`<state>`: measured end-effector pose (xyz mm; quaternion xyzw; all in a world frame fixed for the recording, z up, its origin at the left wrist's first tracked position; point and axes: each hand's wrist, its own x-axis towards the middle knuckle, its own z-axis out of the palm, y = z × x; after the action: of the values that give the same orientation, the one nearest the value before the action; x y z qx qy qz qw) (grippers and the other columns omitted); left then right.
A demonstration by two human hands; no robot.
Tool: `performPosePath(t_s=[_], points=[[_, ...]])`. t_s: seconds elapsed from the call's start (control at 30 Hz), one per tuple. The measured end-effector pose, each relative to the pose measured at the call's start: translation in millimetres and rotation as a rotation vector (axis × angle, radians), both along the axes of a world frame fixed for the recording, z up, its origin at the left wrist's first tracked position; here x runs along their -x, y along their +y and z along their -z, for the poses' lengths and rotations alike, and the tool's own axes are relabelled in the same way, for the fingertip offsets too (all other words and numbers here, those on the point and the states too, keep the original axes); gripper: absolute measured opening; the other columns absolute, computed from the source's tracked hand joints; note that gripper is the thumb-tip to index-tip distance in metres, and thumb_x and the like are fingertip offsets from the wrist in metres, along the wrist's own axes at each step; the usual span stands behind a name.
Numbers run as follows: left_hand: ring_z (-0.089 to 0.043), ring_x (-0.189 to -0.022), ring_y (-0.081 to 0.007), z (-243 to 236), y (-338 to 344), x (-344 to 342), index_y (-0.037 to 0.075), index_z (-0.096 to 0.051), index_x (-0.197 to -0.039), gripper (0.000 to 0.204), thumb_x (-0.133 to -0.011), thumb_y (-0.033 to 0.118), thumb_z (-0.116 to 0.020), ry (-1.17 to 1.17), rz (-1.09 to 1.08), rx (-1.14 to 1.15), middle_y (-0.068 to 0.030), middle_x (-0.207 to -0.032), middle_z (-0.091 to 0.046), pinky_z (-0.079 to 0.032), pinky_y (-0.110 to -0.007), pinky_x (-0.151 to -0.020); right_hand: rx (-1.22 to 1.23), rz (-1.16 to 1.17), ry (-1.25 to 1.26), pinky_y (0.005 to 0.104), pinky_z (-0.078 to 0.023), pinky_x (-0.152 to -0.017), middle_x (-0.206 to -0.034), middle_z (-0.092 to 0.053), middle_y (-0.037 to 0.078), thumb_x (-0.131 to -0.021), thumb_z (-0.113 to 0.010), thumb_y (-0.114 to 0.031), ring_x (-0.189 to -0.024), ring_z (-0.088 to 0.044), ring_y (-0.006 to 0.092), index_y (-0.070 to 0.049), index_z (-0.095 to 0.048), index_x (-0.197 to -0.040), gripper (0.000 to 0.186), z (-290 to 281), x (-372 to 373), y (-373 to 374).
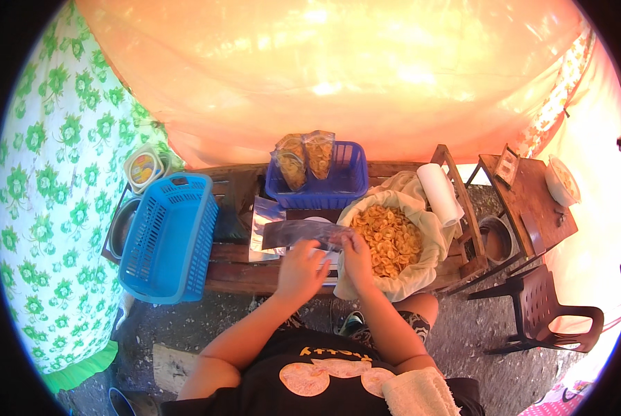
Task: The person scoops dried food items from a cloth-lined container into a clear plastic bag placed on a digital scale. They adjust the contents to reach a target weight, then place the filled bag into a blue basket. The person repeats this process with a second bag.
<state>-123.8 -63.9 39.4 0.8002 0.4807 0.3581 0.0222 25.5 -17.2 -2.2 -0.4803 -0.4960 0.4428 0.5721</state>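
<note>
A flat, see-through plastic pouch (289,235) stretches sideways in front of me, above the wooden bench. Its right end is pinched in the fingers of my right hand (357,258). Just below the pouch is my left hand (302,272), fingers spread; whether they touch the plastic I cannot tell. Under and behind it lie more silvery pouches (264,211) and a whitish object, mostly covered. Right beside my right hand sits a cloth-lined container, its pale cloth (432,267) folded over the rim, full of thin golden chips (386,239).
A blue basket (352,197) holds filled chip pouches (318,156) at the back. A light-blue basket (165,243) stands left. A white paper roll (438,194) leans by the cloth. Right are a small wooden table (525,191) and brown plastic chair (539,312).
</note>
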Motion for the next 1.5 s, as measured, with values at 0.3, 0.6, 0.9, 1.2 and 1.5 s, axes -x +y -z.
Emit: performPosePath(t_s=[0.3,0.6,0.9,1.2,1.5], points=[[-0.052,-0.075,-0.0056,34.5,33.3,84.6,0.0,-0.062,-0.111,0.027,-0.097,0.023,-0.062,-1.032,-0.173,0.609,0.003,-0.083,-0.058,-0.044,-0.023,-0.072,0.107,-0.047,-0.208,0.0307,-0.052,-0.067,-0.082,-0.069,0.012,-0.099,-0.05,-0.008,-0.071,-0.069,0.019,0.003,-0.053,-0.115,0.02,-25.6,-10.4,13.4],[-0.054,-0.068,-0.0038,43.7,31.4,70.4,-0.005,-0.071,-0.096,0.021,-0.09,0.015,-0.07,-0.815,-0.26,0.617,-0.0022,-0.079,-0.068,-0.041,-0.02,-0.06,-0.043,0.041,-0.729,0.0392,-0.052,-0.066,-0.09,-0.07,0.013,-0.095,-0.055,-0.016,-0.074,-0.069,0.0295,-0.003,-0.048,-0.124,0.033,-45.1,7.3,-2.6],[-0.042,-0.057,-0.0041,22.6,18.4,30.6,-0.002,-0.063,-0.079,0.023,-0.09,0.017,-0.07,-0.718,-0.148,0.545,0.0008,-0.059,-0.053,-0.033,-0.025,-0.05,0.02,-0.185,-0.634,0.0367,-0.052,-0.07,-0.099,-0.069,0.012,-0.09,-0.065,-0.04,-0.082,-0.068,0.0285,-0.004,-0.07,-0.106,0.04,-46.1,31.9,-19.2],[-0.062,-0.06,-0.0109,-0.6,9.0,17.8,-0.004,-0.061,-0.08,0.021,-0.089,0.013,-0.069,-0.747,-0.038,0.705,-0.0095,-0.066,-0.065,-0.048,-0.027,-0.054,0.172,-0.304,-0.25,0.0271,-0.044,-0.064,-0.075,-0.059,0.003,-0.096,-0.062,-0.025,-0.069,-0.054,0.0106,0.003,-0.067,-0.097,0.028,-39.2,21.0,-30.2],[-0.056,-0.054,-0.0082,-2.6,10.4,8.6,-0.001,-0.062,-0.083,0.012,-0.087,0.006,-0.071,-0.57,0.071,0.758,-0.0023,-0.063,-0.059,-0.046,-0.024,-0.047,0.141,-0.284,-0.107,0.0337,-0.042,-0.063,-0.069,-0.054,0.008,-0.096,-0.048,-0.023,-0.066,-0.051,0.0163,0.002,-0.058,-0.084,0.03,-11.4,3.9,-24.8]])
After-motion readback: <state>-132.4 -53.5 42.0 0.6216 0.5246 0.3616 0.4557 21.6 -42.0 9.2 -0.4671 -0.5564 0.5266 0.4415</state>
